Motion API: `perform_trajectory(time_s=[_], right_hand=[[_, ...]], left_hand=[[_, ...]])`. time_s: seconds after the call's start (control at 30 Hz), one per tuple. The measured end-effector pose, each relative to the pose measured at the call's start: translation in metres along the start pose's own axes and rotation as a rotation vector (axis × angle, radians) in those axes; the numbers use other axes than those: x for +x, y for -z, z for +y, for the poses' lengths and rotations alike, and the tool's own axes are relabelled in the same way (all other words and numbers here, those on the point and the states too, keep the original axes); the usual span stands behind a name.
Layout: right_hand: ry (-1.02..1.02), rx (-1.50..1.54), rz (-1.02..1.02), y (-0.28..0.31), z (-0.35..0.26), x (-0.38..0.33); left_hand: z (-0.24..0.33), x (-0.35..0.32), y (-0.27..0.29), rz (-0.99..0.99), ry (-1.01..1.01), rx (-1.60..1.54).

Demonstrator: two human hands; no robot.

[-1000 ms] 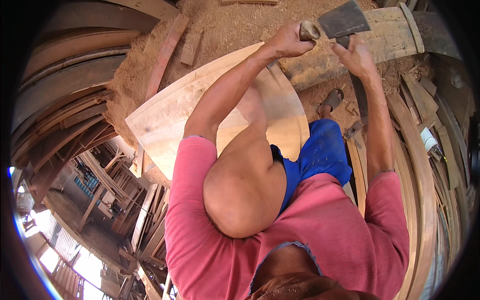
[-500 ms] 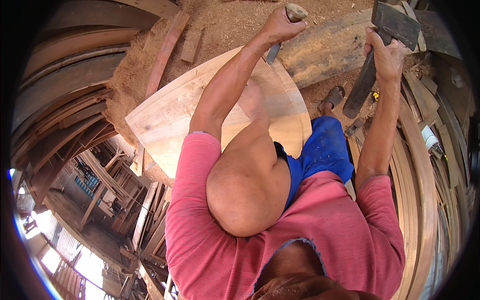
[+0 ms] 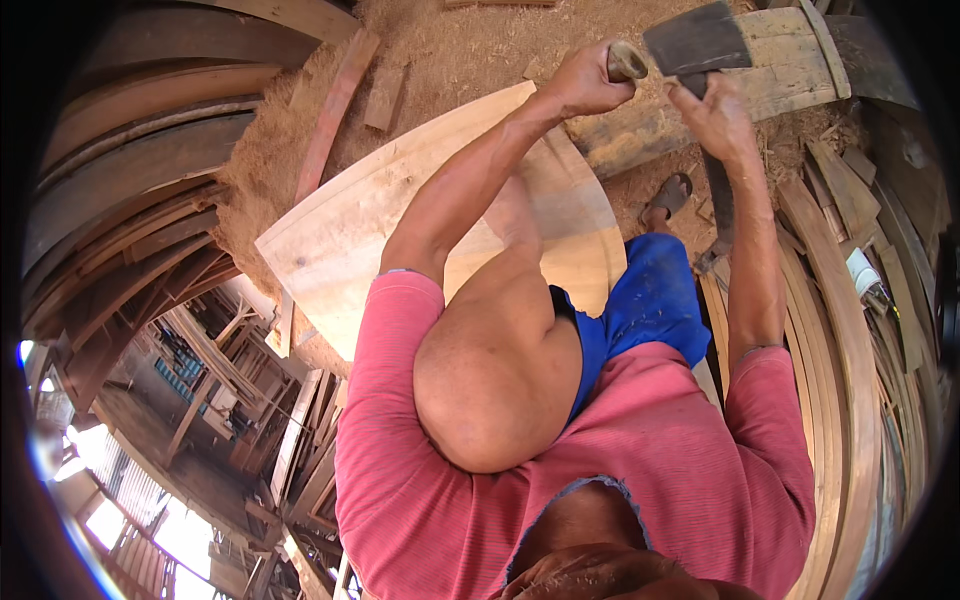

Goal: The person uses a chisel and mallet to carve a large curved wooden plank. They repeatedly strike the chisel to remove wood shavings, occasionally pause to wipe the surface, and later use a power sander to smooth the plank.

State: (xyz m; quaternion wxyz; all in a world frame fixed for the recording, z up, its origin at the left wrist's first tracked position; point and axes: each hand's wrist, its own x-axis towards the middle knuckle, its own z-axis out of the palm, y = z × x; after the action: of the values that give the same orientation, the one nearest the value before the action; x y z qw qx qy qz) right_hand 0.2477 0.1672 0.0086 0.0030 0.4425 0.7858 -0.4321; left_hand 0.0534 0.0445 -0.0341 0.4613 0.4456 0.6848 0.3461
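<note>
My left hand (image 3: 590,84) is closed round the wooden handle of a chisel (image 3: 627,62), above the far right corner of a pale wooden board (image 3: 345,215). The chisel's blade is hidden behind my hand and arm. Closed on the dark handle of a mallet (image 3: 697,40), my right hand (image 3: 722,122) is just to the right of the chisel. The mallet's blocky dark head is close to the butt of the chisel, with a small gap between them. My bare foot (image 3: 512,215) rests on the board.
A thick weathered timber (image 3: 780,65) lies beyond the board on sawdust (image 3: 450,45). Curved planks (image 3: 150,130) are stacked on the left, and long strips (image 3: 835,330) run along the right. My other foot wears a sandal (image 3: 678,192). A white container (image 3: 862,270) stands among scraps.
The mallet has swung left with my right hand, toward the chisel. My left hand and the chisel have shifted slightly right, and the chisel's blade no longer shows.
</note>
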Motion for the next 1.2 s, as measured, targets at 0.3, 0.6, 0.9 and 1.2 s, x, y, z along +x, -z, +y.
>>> perform_trajectory(time_s=[0.3,0.6,0.9,1.2], right_hand=[[0.345,-0.185,0.271,-0.031,0.033,0.0],[-0.07,0.307,0.035,-0.032,0.001,-0.019],[-0.097,0.469,0.002,-0.02,-0.051,-0.063],[0.145,0.497,0.095,0.03,-0.101,-0.092]], left_hand=[[-0.02,0.017,-0.002,-0.086,-0.06,0.033],[0.004,-0.012,0.014,0.121,0.082,-0.105],[-0.012,-0.07,0.06,0.413,-0.013,-0.353],[-0.019,-0.087,0.054,0.494,-0.364,-0.357]])
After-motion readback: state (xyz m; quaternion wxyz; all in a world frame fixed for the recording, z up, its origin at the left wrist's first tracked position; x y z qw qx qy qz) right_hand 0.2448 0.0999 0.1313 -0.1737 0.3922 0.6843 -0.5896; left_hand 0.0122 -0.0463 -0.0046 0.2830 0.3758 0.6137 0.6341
